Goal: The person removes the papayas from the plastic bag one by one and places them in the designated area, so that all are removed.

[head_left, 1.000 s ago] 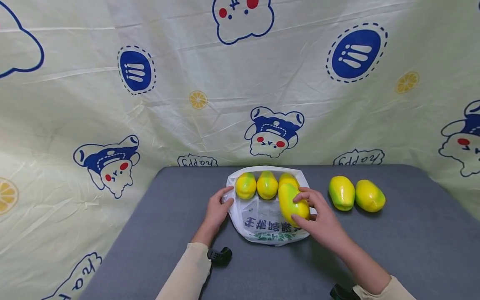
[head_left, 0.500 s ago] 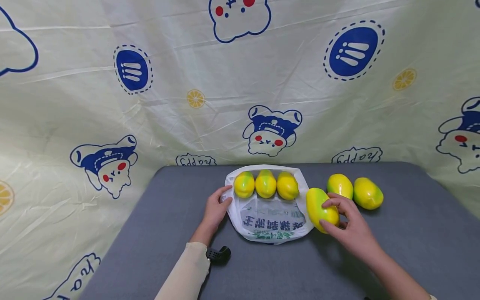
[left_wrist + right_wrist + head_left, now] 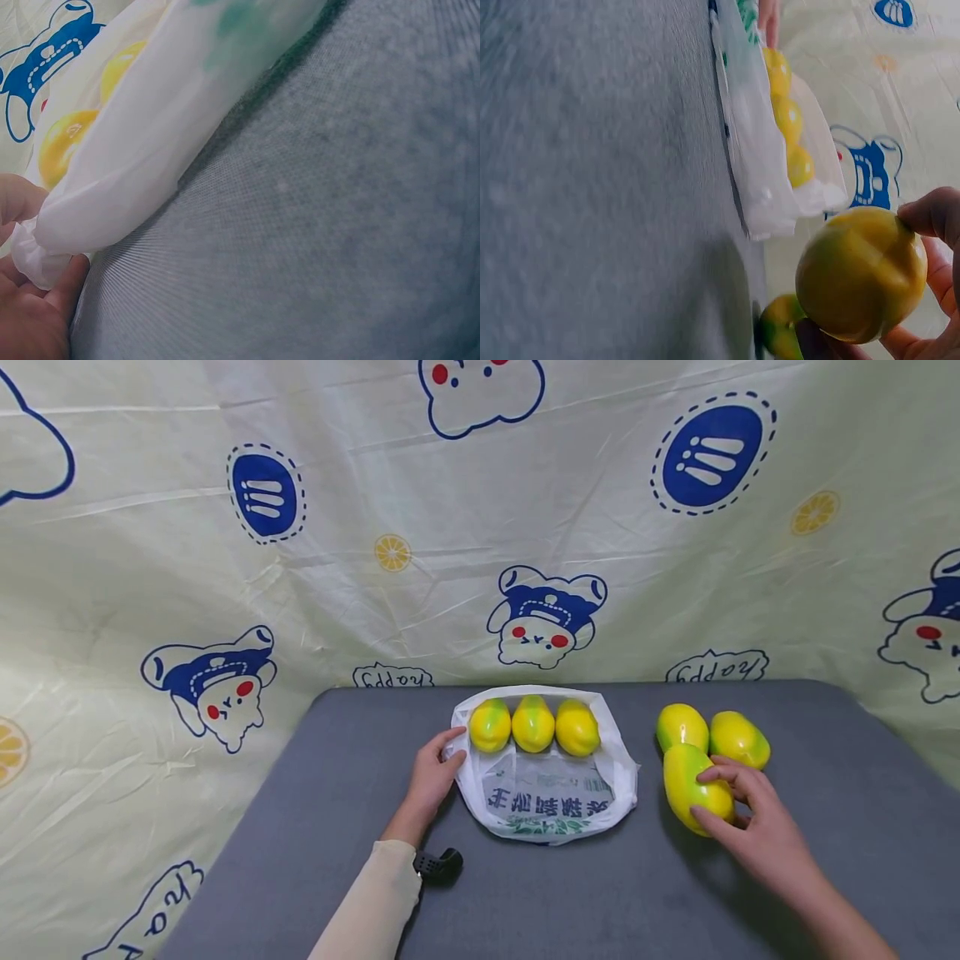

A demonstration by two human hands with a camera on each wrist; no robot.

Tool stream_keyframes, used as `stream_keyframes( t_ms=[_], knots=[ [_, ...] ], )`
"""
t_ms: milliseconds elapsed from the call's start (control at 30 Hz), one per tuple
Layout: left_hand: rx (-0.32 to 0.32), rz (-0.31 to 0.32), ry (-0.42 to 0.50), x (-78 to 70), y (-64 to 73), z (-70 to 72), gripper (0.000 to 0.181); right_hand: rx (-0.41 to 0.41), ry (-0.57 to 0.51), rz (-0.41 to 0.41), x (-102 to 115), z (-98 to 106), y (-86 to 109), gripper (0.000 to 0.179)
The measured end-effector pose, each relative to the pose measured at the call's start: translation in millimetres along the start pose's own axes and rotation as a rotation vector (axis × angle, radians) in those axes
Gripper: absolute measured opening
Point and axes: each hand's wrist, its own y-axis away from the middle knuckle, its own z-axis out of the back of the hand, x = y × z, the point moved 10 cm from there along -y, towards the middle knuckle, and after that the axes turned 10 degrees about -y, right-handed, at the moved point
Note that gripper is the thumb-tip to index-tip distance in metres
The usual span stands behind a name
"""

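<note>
A white plastic bag (image 3: 619,768) with printed writing lies wide-mouthed on the grey table, and three yellow-green papayas (image 3: 533,724) sit in a row in its far part. At the bag's left rim, my left hand (image 3: 433,783) pinches a bunched bit of the plastic, seen between thumb and fingers in the left wrist view. To the right of the bag, my right hand (image 3: 765,827) grips another papaya (image 3: 688,785) between thumb and fingers. This held papaya (image 3: 859,277) shows its ridged end in the right wrist view, above a shadow on the table.
Two more papayas, a left one (image 3: 681,727) and a right one (image 3: 738,741), lie side by side on the table (image 3: 540,902) just beyond the held one. A patterned curtain (image 3: 360,468) hangs behind the table's far edge.
My right hand has carried the held papaya out from over the bag, rightward to just in front of the two loose papayas. My left hand stays at the bag's left rim.
</note>
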Motion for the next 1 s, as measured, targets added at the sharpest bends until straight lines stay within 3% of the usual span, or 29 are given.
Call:
stream_keyframes(
  t_ms=[400, 1000],
  knots=[
    [-0.012, 0.017, -0.013, 0.0, 0.6, 1.8, 0.039, 0.056, 0.090, -0.035, -25, 12, 1.0, 0.038],
    [-0.002, 0.019, -0.023, -0.6, -0.9, 1.4, 0.039, 0.059, 0.144, 0.002, -32, 18, 0.3, 0.033]
  ],
)
